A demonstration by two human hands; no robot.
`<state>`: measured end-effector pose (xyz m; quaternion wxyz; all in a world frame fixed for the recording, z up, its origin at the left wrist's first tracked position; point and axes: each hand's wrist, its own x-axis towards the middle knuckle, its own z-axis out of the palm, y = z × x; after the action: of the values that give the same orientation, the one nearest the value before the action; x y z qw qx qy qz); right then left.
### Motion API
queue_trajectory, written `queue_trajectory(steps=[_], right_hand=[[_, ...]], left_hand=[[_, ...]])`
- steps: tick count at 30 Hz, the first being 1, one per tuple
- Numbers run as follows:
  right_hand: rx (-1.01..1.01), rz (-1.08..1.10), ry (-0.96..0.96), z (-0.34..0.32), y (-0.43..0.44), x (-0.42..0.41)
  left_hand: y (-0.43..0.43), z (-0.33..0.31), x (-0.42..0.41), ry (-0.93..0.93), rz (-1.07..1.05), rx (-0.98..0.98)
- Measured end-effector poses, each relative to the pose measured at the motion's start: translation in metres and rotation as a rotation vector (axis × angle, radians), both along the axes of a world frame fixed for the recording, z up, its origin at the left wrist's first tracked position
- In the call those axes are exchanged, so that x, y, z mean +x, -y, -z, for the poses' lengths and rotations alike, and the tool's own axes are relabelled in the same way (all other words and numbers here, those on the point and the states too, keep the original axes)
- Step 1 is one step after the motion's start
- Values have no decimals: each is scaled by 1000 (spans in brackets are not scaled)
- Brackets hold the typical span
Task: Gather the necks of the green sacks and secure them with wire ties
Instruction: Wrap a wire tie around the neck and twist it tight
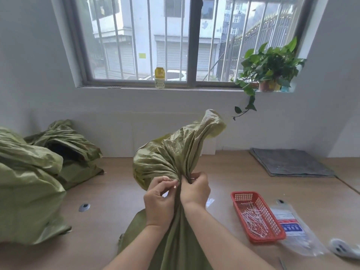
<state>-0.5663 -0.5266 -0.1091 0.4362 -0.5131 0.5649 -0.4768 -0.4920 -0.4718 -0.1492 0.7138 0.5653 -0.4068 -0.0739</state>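
Both hands hold the gathered neck of the crinkled green woven sack (171,158) at the wooden tabletop's (109,191) near edge: my left hand (158,203) pinches it, fingers (166,182) curled; my right hand (195,190) wraps round it. A red plastic mesh basket (257,217) sits toward the right edge.

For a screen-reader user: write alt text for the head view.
A person's left hand and right hand pinch the gathered neck of a green sack above a wooden table. A red basket of white wire ties sits at right; more green sacks lie at left; a barred window is behind.
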Motion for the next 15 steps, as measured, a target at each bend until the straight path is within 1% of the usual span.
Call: queue_trajectory(steps=[2, 6, 8, 11, 13, 15], right_hand=[[26, -2, 12, -1, 1, -1], [6, -13, 32, -3, 3, -6], [1, -23, 75, -2, 4, -8], [9, -109, 268, 5, 1, -10], [-3, -222, 400, 11, -5, -12], [-2, -320, 481, 14, -10, -15]], left_hand=[[-1, 1, 1, 117, 27, 22], [0, -8, 7, 288, 66, 17], [3, -12, 9, 365, 62, 23], [7, -20, 8, 354, 37, 39], [9, -24, 9, 303, 28, 52], [11, -26, 13, 258, 15, 49]])
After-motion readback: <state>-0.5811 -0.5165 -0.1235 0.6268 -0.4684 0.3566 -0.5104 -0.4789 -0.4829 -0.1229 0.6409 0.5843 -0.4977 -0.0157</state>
